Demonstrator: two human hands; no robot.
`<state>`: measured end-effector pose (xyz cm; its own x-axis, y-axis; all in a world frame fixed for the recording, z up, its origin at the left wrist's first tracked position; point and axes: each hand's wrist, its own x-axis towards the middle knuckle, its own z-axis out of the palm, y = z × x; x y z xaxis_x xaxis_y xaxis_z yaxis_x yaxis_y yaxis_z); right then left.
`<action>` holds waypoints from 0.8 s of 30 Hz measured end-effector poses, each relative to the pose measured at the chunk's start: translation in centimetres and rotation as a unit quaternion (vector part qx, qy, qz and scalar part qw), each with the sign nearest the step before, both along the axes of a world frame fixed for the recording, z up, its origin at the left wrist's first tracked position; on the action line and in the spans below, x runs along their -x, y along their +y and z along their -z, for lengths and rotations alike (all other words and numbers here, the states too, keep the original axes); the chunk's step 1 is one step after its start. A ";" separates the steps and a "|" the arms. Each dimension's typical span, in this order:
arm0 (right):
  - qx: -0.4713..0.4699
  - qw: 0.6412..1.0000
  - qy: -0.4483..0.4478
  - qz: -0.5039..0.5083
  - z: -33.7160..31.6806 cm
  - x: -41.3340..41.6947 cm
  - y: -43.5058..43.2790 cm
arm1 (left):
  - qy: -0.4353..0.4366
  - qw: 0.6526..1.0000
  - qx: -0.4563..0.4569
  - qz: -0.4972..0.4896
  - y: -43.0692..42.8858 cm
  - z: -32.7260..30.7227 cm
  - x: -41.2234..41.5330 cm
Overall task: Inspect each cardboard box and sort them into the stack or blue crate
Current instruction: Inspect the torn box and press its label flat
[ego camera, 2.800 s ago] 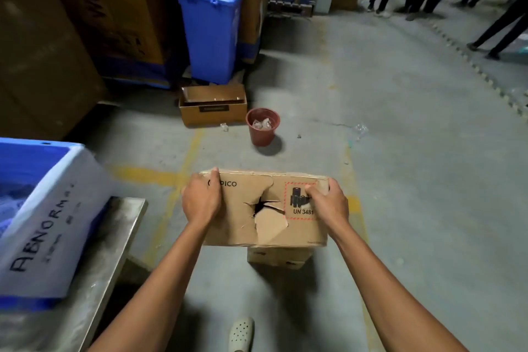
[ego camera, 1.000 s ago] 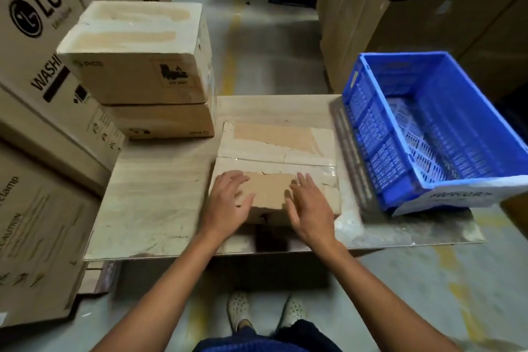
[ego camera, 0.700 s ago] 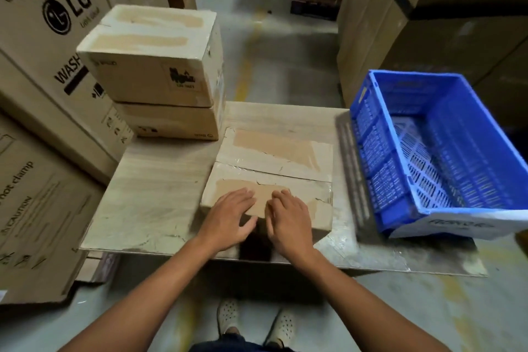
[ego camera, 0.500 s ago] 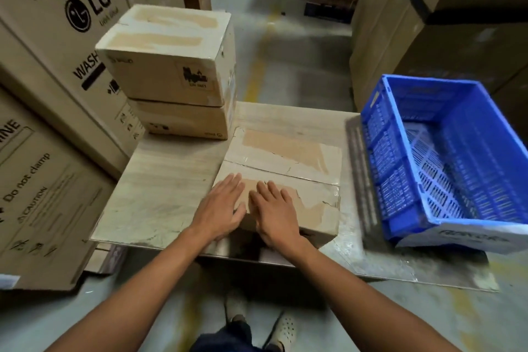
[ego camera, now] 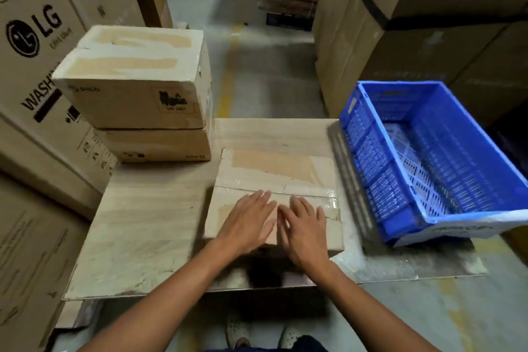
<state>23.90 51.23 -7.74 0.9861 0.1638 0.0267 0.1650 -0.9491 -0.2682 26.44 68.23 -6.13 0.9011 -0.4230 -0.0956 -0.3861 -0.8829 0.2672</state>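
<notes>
A taped cardboard box [ego camera: 274, 174] lies flat on the table [ego camera: 148, 226] in front of me. My left hand [ego camera: 247, 223] and my right hand [ego camera: 304, 230] rest side by side on its near top face, fingers straight and spread. A stack of two cardboard boxes [ego camera: 140, 94] stands at the table's back left. The blue crate [ego camera: 371, 168], with nothing visible inside, sits on the table's right side, a white label across its near rim.
Large LG appliance cartons [ego camera: 31, 66] wall in the left side. Tall brown cartons [ego camera: 400, 23] rise behind the crate on the right. An aisle of grey floor [ego camera: 257, 71] with a yellow line runs away behind the table. My shoes show below the table edge.
I carried the torn box from the floor area and set it on the table. Since a second ago, both hands slid forward across the box top and came close together.
</notes>
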 end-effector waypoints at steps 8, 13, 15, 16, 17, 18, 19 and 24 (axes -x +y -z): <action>0.014 0.998 0.049 0.036 0.5 0.2 -1.9 | 0.028 0.991 -0.104 0.077 -2.2 1.6 -1.3; 0.033 0.996 0.053 0.058 -0.7 -3.5 -2.9 | 0.022 0.991 -0.075 0.111 -2.6 1.2 -4.2; 0.040 0.995 0.061 0.072 -0.9 -5.3 -2.9 | 0.023 0.993 -0.061 0.100 -3.3 1.0 -5.5; 0.044 0.994 0.066 0.079 -0.9 -5.8 -3.0 | 0.023 0.994 -0.058 0.094 -3.7 1.0 -5.9; 0.052 0.993 0.068 0.085 -0.8 -6.1 -2.9 | 0.022 0.994 -0.058 0.091 -4.0 1.1 -6.2; 0.060 0.992 0.065 0.090 -0.6 -6.2 -2.9 | 0.019 0.994 -0.061 0.089 -4.2 1.4 -6.2; 0.065 0.992 0.058 0.092 -0.4 -6.0 -2.8 | 0.017 0.994 -0.066 0.089 -4.3 1.8 -6.2; 0.070 0.990 0.073 0.096 -0.1 -6.2 -2.3 | 0.010 0.993 -0.068 0.100 -3.9 2.2 -6.3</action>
<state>30.12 48.96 -7.63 0.9911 -0.0349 -0.1286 -0.0529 -0.9888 -0.1394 32.78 64.34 -8.28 0.7981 -0.5751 -0.1800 -0.5529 -0.8176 0.1606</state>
